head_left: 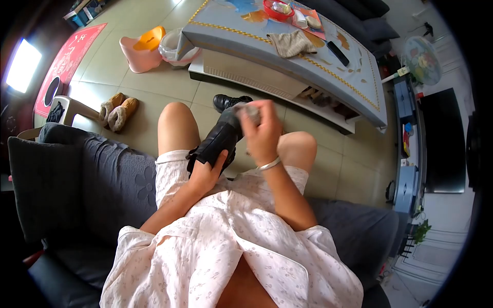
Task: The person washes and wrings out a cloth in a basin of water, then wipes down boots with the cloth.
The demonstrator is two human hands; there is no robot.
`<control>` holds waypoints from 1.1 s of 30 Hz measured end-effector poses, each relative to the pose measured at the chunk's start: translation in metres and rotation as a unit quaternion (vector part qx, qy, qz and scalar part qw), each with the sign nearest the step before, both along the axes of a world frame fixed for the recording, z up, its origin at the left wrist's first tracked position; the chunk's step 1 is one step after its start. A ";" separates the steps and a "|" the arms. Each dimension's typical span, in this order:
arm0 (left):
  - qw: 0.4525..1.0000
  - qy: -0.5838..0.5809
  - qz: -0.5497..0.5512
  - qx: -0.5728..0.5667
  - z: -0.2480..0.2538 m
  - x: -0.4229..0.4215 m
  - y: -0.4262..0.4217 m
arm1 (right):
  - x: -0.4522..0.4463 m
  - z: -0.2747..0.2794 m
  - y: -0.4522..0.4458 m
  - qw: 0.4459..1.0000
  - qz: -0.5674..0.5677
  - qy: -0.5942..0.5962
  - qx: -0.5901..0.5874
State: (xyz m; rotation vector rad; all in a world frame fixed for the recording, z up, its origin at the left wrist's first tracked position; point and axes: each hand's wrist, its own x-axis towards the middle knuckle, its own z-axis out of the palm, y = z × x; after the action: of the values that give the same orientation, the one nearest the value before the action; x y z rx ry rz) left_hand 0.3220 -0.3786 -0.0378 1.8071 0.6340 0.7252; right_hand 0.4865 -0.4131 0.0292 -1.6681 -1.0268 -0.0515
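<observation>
A black boot (213, 142) lies across my lap, its toe pointing up and away from me. My left hand (208, 174) is at the boot's opening, with the thumb on the outside and the other fingers hidden. Over the toe end, my right hand (263, 128) is closed on a greyish cloth (251, 114), blurred by motion. Another black boot (229, 102) is on the floor beyond, partly hidden behind the first.
A low table (231, 33) ahead bears a beige cloth (291, 43), a black remote (338, 53) and a red basket (278, 10). Furry slippers (122, 114), a stool (77, 108) and a pink-orange child's seat (141, 50) stand at the left.
</observation>
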 end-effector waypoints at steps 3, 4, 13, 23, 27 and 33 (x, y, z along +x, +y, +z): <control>0.999 0.024 -0.029 -0.019 0.001 -0.004 -0.004 | -0.017 -0.036 0.005 0.985 0.021 -0.148 -0.086; 0.998 0.031 -0.045 -0.021 0.003 -0.006 -0.006 | -0.013 -0.038 0.008 0.981 -0.021 -0.143 -0.127; 0.982 0.021 -0.110 -0.153 0.007 -0.014 -0.011 | 0.043 -0.053 -0.004 0.987 -0.088 -0.031 -0.133; 0.568 -0.280 -0.131 -0.763 0.007 -0.024 -0.002 | 0.014 -0.049 -0.033 0.992 -0.067 0.044 -0.094; 0.624 -0.152 -0.107 -0.759 -0.004 -0.011 0.003 | 0.004 -0.041 -0.040 0.992 -0.022 -0.075 -0.095; 0.688 -0.131 -0.061 -0.711 -0.013 -0.002 -0.009 | -0.021 -0.033 -0.047 0.979 0.046 -0.170 -0.107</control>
State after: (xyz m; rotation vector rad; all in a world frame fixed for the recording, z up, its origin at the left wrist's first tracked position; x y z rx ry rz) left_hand 0.3205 -0.3874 -0.0505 0.2540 0.5764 0.1774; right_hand 0.4658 -0.4598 -0.0042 -1.8425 -1.4080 -0.1758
